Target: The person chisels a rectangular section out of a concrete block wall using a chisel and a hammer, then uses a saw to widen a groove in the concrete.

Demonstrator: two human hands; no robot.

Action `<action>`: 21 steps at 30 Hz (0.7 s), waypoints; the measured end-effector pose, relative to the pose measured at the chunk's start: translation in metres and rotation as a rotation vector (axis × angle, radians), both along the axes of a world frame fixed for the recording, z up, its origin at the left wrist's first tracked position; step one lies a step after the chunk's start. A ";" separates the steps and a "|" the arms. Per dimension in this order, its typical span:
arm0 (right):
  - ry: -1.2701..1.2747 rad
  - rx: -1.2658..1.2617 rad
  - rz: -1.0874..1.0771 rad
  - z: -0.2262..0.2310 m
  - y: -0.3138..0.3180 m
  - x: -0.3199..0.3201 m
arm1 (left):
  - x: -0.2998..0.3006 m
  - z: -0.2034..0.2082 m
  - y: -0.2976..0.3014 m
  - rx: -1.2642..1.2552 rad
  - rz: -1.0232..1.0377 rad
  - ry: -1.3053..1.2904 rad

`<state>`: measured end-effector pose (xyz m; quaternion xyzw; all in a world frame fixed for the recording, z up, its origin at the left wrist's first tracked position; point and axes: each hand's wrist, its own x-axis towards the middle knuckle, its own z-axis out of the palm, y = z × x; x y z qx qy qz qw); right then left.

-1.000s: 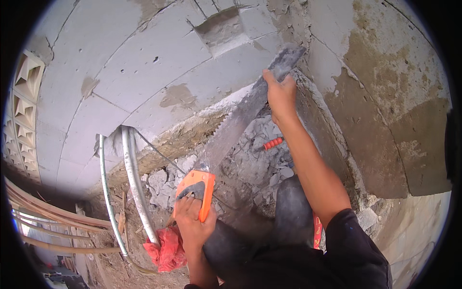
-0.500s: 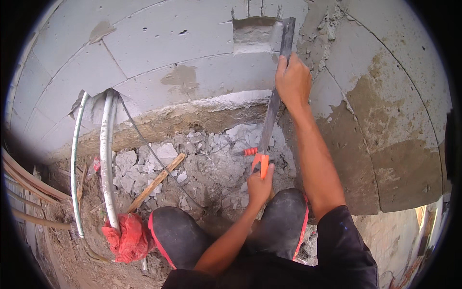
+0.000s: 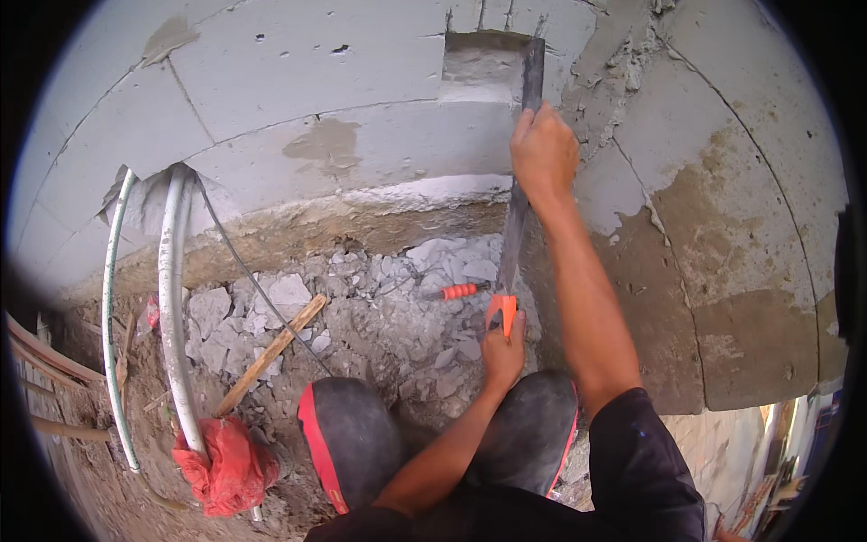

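My left hand is wrapped round the orange handle of a hand saw. Higher up, my right hand grips the saw's long grey blade, near its far end. The blade's tip reaches the right edge of a square recess cut into the pale block wall. Just left of the saw handle, a small tool with a ribbed red-orange grip lies on the rubble; its kind is unclear.
Broken block pieces and a wooden stick cover the ground. On the left, white pipes and a thin dark cable come out of a wall hole. A red plastic bag wraps one pipe's base. Partly rendered wall stands at right.
The saw's tip has shifted slightly left to the recess edge, and its handle a little right and down. Both hands keep their hold. The view has shifted a little.
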<state>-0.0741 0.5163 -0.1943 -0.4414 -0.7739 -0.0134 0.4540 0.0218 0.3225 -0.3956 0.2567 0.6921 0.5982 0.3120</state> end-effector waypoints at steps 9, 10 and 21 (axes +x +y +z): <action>-0.056 -0.094 0.031 -0.026 -0.007 0.008 | 0.010 -0.014 -0.022 -0.089 0.010 0.000; -0.031 -0.091 0.038 -0.013 -0.008 0.008 | 0.009 -0.006 -0.018 -0.113 -0.002 -0.004; -0.050 -0.146 0.000 0.001 -0.008 0.006 | 0.006 0.015 -0.018 -0.084 0.014 -0.008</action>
